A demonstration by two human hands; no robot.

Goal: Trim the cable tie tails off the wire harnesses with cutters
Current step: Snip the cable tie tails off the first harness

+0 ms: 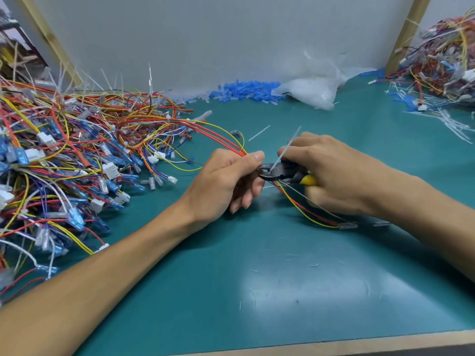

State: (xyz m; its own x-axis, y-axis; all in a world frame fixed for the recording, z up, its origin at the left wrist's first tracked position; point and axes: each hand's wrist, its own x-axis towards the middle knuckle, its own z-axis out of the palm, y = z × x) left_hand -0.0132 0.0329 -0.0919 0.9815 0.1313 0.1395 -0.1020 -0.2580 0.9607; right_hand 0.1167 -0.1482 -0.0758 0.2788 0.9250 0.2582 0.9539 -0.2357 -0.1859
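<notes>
Mid-cut here: left hand [226, 178] grip pinches the red-and-yellow harness [221, 136] just above the bench [282, 278]. Right hand [334, 170] grip is wrapped round the yellow-handled cutters [280, 172], blades at the base of the white tie tail [288, 147]. Next up, I'd say squeeze flush without nicking wires.

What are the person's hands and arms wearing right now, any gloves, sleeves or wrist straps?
Nothing worn is visible. The left hand and right hand are bare, with no gloves, rings or finger cots on the fingers that show. The left forearm and right forearm are bare to the frame edge: no sleeves, watch or wrist strap in view.
</notes>
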